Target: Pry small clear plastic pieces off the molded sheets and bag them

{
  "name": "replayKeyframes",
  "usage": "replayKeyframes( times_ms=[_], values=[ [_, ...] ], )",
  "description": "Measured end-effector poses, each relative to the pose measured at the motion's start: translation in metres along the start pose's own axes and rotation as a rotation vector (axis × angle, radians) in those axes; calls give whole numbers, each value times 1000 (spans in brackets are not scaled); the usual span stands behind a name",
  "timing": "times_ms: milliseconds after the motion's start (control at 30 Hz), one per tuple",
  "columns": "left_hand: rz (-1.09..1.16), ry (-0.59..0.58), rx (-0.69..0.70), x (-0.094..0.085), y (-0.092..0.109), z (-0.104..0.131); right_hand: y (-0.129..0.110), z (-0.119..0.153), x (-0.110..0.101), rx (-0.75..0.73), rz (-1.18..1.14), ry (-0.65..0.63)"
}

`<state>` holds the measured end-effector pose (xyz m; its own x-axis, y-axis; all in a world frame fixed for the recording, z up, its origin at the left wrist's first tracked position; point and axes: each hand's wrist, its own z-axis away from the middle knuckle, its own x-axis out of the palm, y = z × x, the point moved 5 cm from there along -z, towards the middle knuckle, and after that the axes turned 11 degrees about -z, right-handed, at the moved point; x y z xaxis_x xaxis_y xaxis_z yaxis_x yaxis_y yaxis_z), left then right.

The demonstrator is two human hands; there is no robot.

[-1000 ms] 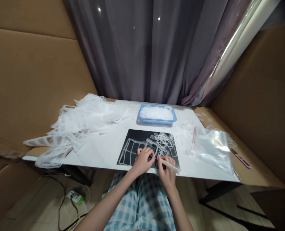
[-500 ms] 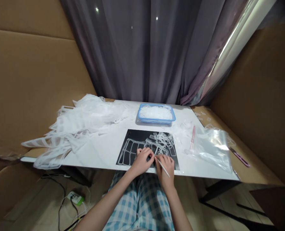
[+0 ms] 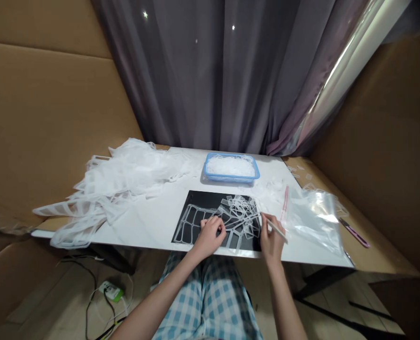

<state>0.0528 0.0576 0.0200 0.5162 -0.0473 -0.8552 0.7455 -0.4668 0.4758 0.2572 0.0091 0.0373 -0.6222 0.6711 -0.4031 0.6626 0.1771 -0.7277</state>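
A translucent white lattice sheet point(image 3: 192, 218) of rounded cells lies on a black mat point(image 3: 204, 197) at the table's front edge. My left hand point(image 3: 211, 234) rests on the sheet with its fingers curled, seemingly pinching it; the fingertips are partly hidden. To the right, at the mat's edge, my right hand point(image 3: 272, 236) grips a thin white pen-like stick point(image 3: 278, 229). Pale strands of the sheet stretch between the two hands, up to the right fingertips. Loose small frame-shaped pieces point(image 3: 241, 206) are heaped on the mat's upper right part.
Behind the mat stands a blue basket point(image 3: 213, 177) filled with white pieces. A large pile of white sheets point(image 3: 124, 172) covers the table's left side. At right lie a clear plastic bag point(image 3: 312, 222) and a pink-handled cutting tool point(image 3: 356, 235). Cardboard walls point(image 3: 47, 113) flank the table.
My right hand has moved right, away from my left hand, with the stick in it. The sheet's strands are now drawn out towards it. My left hand has stayed nearly in place.
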Motion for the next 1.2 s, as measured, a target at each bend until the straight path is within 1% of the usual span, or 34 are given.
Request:
replayKeyframes(
  times_ms=[100,200,267,367,433,533,633,733,800,833,867,933,1000,1033,1100,1133,1200],
  values=[
    [0,14,-10,2,-2,0,16,-23,-19,26,17,90],
    [9,21,-17,3,-2,0,25,-34,-31,58,21,172],
    [22,19,-20,3,-3,-1,26,-34,-32,79,7,158],
    [46,8,-28,2,-2,-1,22,-29,-20,116,-91,-6],
    [57,-2,-33,1,-2,-1,15,-22,-12,115,-173,-83],
    [66,-15,-39,0,-2,0,0,-7,-2,106,-287,-162],
    [66,-17,-46,0,-2,0,-18,12,9,130,-403,-337],
    [61,-10,-51,2,-3,0,-28,30,16,146,-436,-482],
    [58,-7,-48,3,-3,-1,-27,37,17,155,-429,-526],
    [57,-6,-44,3,-4,-1,-25,38,16,157,-421,-514],
    [56,-7,-39,3,-4,0,-22,37,14,156,-410,-475],
    [60,-9,-25,-1,-3,4,-16,33,5,154,-378,-346],
    [45,23,11,-10,-2,13,-15,31,-4,149,-356,-237],
    [25,58,33,-16,-1,20,-17,32,-6,152,-358,-211],
    [-31,144,66,-30,0,35,-23,38,-7,172,-391,-224],
    [-58,176,69,-35,-1,43,-28,42,-5,184,-417,-254],
    [-100,202,48,-42,-5,57,-38,53,3,196,-472,-332]
  ],
)
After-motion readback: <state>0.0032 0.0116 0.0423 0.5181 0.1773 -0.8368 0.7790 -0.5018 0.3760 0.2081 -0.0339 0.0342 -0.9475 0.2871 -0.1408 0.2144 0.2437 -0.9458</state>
